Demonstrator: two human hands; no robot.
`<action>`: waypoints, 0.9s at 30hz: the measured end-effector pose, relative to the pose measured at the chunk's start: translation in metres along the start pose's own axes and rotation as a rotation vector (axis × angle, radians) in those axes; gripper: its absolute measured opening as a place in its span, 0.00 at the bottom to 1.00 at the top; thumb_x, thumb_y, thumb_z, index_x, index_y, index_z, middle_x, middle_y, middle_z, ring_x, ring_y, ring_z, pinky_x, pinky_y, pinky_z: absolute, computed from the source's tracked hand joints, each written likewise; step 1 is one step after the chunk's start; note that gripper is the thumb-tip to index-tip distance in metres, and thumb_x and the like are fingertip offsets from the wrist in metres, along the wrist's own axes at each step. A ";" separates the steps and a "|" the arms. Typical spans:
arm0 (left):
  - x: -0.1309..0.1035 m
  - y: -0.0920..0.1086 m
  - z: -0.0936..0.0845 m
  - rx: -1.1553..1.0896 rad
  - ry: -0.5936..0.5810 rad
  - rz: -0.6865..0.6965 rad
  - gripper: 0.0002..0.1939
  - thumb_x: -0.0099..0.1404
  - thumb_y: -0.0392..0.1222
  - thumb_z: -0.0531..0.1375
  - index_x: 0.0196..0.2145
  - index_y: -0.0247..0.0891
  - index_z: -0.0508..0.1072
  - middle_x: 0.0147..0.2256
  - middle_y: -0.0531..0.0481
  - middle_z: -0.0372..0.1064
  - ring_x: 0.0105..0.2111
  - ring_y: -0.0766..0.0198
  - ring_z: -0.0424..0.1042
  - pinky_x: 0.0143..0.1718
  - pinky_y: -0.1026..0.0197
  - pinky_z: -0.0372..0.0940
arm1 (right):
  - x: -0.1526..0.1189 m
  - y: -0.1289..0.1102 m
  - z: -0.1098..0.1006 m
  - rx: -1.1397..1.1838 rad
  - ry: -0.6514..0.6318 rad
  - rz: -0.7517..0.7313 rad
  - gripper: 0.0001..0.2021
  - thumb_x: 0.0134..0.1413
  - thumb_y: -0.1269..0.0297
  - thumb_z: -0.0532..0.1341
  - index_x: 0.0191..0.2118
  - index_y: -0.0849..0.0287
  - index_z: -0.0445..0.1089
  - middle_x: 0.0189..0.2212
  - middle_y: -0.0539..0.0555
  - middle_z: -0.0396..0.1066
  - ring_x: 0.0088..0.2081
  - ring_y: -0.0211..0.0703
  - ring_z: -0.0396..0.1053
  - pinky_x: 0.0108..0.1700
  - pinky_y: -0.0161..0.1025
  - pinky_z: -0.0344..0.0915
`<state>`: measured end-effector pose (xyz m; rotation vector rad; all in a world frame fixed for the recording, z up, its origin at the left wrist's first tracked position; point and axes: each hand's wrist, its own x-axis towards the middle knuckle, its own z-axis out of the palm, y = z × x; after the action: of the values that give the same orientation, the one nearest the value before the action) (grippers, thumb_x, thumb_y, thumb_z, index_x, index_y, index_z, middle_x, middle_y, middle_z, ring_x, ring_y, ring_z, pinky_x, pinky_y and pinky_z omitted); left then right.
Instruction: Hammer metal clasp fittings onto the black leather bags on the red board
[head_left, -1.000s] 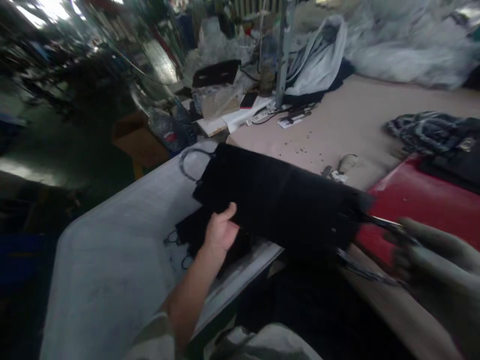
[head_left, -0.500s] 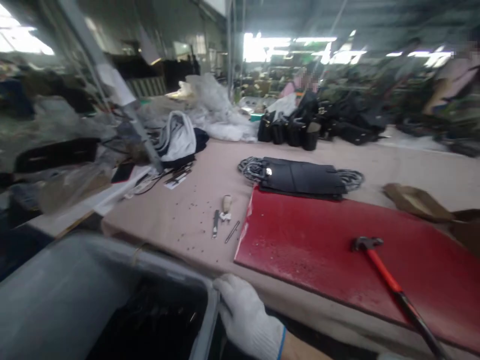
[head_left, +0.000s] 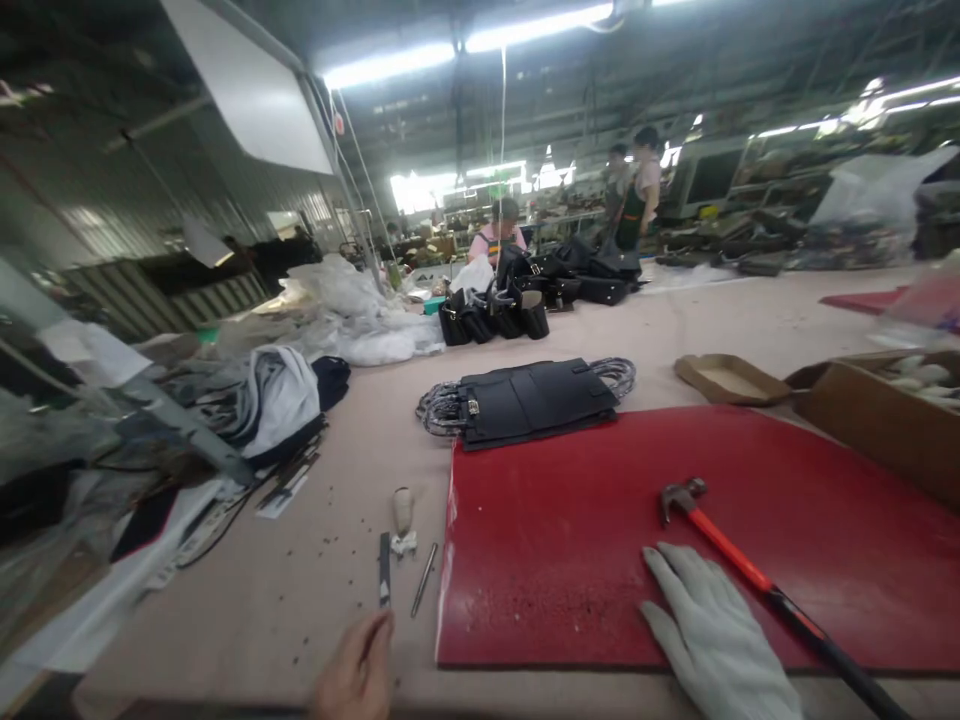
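Note:
My bare left hand (head_left: 354, 668) is at the bottom, its fingers curled together at the lower end of a flat grey tool (head_left: 385, 565); whether they grip anything is unclear. Beside that tool lie a beige-handled tool (head_left: 403, 510) and a thin metal rod (head_left: 424, 580). In a pale glove, my right hand (head_left: 712, 625) is open over the red board (head_left: 555, 530), fingers extended and palm down. Just right of it lies a claw hammer (head_left: 731, 545) with a red and black handle. Dark flat bag pieces (head_left: 536, 400) with patterned handles rest at the board's far edge.
Black bags (head_left: 495, 310) stand farther back, with plastic wrap (head_left: 337, 310) to their left. Folded cloth (head_left: 289, 405) and a metal post (head_left: 172, 410) are at left. Cardboard boxes (head_left: 885, 415) sit at right. People are in the background.
The view has swung right and up, and the grey bin has left it. My gloved right hand has gone from the bin's rim to the board. My left hand has come into view.

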<state>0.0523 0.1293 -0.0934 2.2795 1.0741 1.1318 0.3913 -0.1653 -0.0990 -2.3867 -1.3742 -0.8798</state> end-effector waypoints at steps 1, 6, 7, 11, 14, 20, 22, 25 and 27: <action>0.021 0.008 0.012 0.006 -0.009 0.081 0.14 0.73 0.48 0.54 0.42 0.44 0.79 0.40 0.47 0.82 0.39 0.55 0.82 0.42 0.57 0.79 | -0.002 -0.001 0.003 -0.015 0.018 -0.009 0.25 0.66 0.54 0.53 0.57 0.66 0.74 0.55 0.69 0.74 0.55 0.66 0.72 0.57 0.61 0.70; 0.154 0.052 0.099 0.296 -0.227 0.354 0.18 0.74 0.36 0.48 0.49 0.37 0.77 0.52 0.39 0.77 0.53 0.54 0.76 0.58 0.50 0.70 | -0.002 -0.008 0.005 -0.014 0.050 0.028 0.24 0.65 0.55 0.54 0.58 0.63 0.73 0.57 0.67 0.73 0.57 0.65 0.70 0.60 0.61 0.65; 0.175 0.057 0.114 0.407 -0.279 0.365 0.18 0.74 0.35 0.49 0.52 0.36 0.75 0.55 0.38 0.74 0.56 0.53 0.73 0.61 0.49 0.67 | -0.002 -0.008 0.004 -0.011 0.057 0.036 0.24 0.65 0.55 0.54 0.58 0.63 0.73 0.56 0.66 0.73 0.57 0.64 0.70 0.60 0.61 0.65; 0.228 0.062 0.146 0.616 -0.386 0.384 0.18 0.72 0.33 0.51 0.55 0.30 0.72 0.58 0.31 0.70 0.62 0.45 0.65 0.67 0.38 0.54 | -0.003 -0.011 0.001 0.012 0.074 0.063 0.23 0.62 0.57 0.57 0.58 0.62 0.73 0.57 0.65 0.73 0.57 0.63 0.69 0.62 0.59 0.63; 0.244 0.061 0.151 0.669 -0.470 0.414 0.15 0.70 0.32 0.51 0.49 0.31 0.73 0.51 0.32 0.74 0.56 0.44 0.70 0.67 0.32 0.48 | -0.004 -0.014 0.000 0.038 0.055 0.103 0.24 0.60 0.58 0.59 0.59 0.62 0.73 0.59 0.64 0.72 0.58 0.65 0.68 0.62 0.60 0.63; 0.270 0.081 0.143 0.751 -0.612 0.476 0.09 0.68 0.35 0.55 0.39 0.35 0.75 0.43 0.38 0.78 0.48 0.47 0.73 0.66 0.39 0.49 | -0.005 -0.015 0.000 0.062 0.051 0.115 0.26 0.58 0.58 0.60 0.60 0.62 0.72 0.58 0.65 0.73 0.58 0.66 0.68 0.61 0.61 0.62; 0.279 0.094 0.135 0.759 -0.635 0.486 0.09 0.69 0.37 0.55 0.38 0.35 0.76 0.43 0.37 0.77 0.47 0.48 0.73 0.61 0.45 0.57 | -0.005 -0.014 0.002 0.059 0.056 0.106 0.26 0.58 0.57 0.60 0.60 0.62 0.72 0.57 0.65 0.73 0.58 0.66 0.68 0.61 0.61 0.62; 0.278 0.114 0.116 0.757 -0.668 0.500 0.11 0.72 0.37 0.54 0.40 0.34 0.76 0.43 0.37 0.77 0.46 0.49 0.74 0.52 0.51 0.63 | -0.005 -0.013 0.004 0.056 0.067 0.100 0.25 0.59 0.57 0.58 0.59 0.62 0.72 0.56 0.66 0.73 0.57 0.66 0.69 0.61 0.61 0.62; 0.261 0.126 0.103 0.743 -0.695 0.512 0.10 0.72 0.38 0.55 0.41 0.36 0.76 0.44 0.39 0.77 0.45 0.51 0.74 0.50 0.54 0.65 | -0.004 -0.013 0.005 0.059 0.078 0.103 0.24 0.59 0.57 0.58 0.57 0.63 0.73 0.56 0.68 0.73 0.57 0.67 0.69 0.60 0.62 0.62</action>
<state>0.2933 0.2504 0.0544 3.2670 0.6865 -0.0550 0.3811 -0.1588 -0.1065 -2.3297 -1.2197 -0.8823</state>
